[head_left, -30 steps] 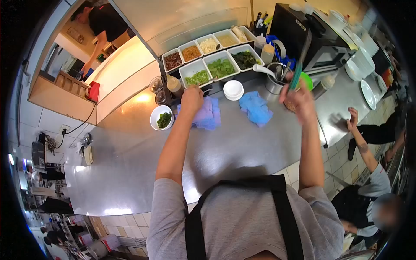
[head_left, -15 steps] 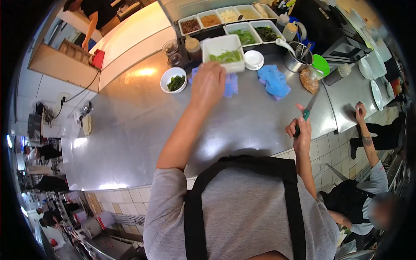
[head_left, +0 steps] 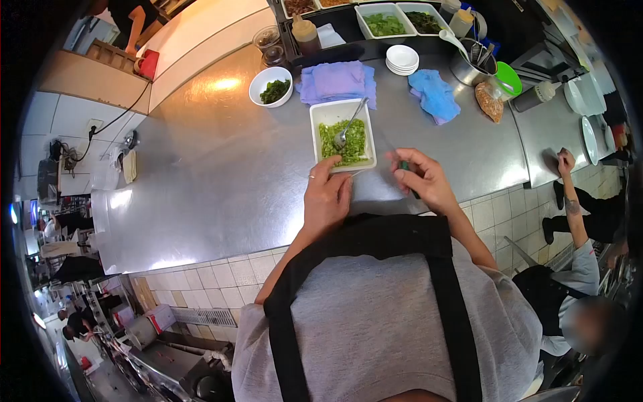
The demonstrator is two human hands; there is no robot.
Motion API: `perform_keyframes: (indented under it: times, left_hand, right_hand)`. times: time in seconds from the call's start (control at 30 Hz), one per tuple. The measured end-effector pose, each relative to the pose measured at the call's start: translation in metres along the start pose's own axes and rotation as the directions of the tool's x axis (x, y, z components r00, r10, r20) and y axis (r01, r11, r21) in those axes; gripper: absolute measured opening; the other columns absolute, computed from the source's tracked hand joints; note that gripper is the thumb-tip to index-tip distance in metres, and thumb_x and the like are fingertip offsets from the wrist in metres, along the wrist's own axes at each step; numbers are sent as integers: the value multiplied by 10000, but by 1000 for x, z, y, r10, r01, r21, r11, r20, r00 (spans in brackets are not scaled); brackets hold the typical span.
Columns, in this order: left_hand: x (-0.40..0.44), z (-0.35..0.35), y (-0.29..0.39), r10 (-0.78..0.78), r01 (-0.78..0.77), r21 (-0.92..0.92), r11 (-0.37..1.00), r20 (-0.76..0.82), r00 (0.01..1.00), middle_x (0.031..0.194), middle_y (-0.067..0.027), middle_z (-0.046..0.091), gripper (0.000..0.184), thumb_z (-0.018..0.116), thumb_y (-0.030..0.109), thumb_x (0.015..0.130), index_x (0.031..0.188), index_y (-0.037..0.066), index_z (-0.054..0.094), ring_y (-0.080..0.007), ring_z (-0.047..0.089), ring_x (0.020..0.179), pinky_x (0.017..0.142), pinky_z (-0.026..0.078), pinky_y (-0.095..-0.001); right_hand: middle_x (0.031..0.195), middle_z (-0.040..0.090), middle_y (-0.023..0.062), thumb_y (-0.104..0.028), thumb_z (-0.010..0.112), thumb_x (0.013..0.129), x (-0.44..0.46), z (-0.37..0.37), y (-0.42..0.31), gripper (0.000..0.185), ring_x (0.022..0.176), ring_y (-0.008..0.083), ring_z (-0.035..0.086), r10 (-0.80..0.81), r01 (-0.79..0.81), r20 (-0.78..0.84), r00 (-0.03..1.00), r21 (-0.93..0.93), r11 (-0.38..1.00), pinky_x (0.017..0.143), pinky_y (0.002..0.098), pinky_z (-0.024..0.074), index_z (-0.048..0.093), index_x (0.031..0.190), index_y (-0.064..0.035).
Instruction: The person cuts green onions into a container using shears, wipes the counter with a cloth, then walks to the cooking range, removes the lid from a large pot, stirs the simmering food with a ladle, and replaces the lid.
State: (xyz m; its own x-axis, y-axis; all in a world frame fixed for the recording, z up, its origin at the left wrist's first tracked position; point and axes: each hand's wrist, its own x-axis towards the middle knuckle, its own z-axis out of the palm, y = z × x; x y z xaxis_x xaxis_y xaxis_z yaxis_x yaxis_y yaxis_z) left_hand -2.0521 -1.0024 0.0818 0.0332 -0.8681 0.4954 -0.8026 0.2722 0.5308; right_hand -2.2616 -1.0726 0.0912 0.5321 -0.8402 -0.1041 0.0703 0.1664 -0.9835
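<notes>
A square white container (head_left: 313,134) of chopped green onion stands on the steel counter in front of me, with a metal spoon (head_left: 351,122) leaning in it. My left hand (head_left: 327,195) is at its near edge, fingers curled on the rim; the thumb lies just below. A thin pale line shows beside these fingertips, too small to name. To the right of the container, my right hand (head_left: 427,182) is closed round the green and black handle of a small knife (head_left: 404,165). The blade is smeared and points away from me.
Folded purple cloths (head_left: 335,80) lie behind the container, with a bowl of dark greens (head_left: 270,87) to their left. Stacked white dishes (head_left: 402,59), a blue cloth (head_left: 434,94) and a utensil pot (head_left: 473,63) stand right. A co-worker (head_left: 569,268) is at far right.
The white container has come from the back row to the counter's near side with my left hand. My right hand has moved left with the knife, and the view has shifted.
</notes>
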Motion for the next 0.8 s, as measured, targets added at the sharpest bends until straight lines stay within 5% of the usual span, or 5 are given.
perform_keyframes:
  times: [0.1, 0.2, 0.5, 0.8]
  left_hand:
    - [0, -22, 7, -414, 454, -402, 796, 186, 891, 1008, -94, 559, 75, 617, 34, 800, 860, 2, 649, -165, 564, 846, 669, 472, -261]
    - [1, -27, -1, -504, 535, -576, 618, 233, 832, 1004, -67, 557, 89, 607, 59, 831, 881, 2, 654, -99, 541, 799, 633, 449, -217]
    - [-6, -39, -15, -483, 559, -629, 541, 312, 818, 994, -52, 556, 94, 597, 72, 851, 872, 8, 662, -73, 546, 736, 558, 453, -202]
    - [6, -41, -20, -471, 685, -646, 337, 515, 716, 721, -11, 598, 178, 576, 135, 878, 1004, 25, 636, -62, 532, 636, 523, 417, -200]
  right_hand:
    - [861, 550, 8, -48, 554, 865, -6, 16, -8, 476, 595, 56, 478, 61, -62, 66, 996, 20, 998, 524, 194, 414, 426, 1322, -80]
    - [832, 536, 8, -61, 548, 871, -8, 30, -14, 480, 578, 58, 481, 110, -114, 109, 988, 36, 993, 512, 193, 411, 420, 1333, -95]
    - [782, 521, 11, -74, 537, 883, 9, 63, -10, 418, 537, 63, 487, 80, -87, 137, 987, 41, 995, 471, 198, 391, 463, 1293, -97]
    - [737, 520, 20, -72, 519, 893, 16, 73, -11, 369, 523, 70, 480, 119, -120, 135, 984, -3, 993, 458, 205, 379, 482, 1260, -81]
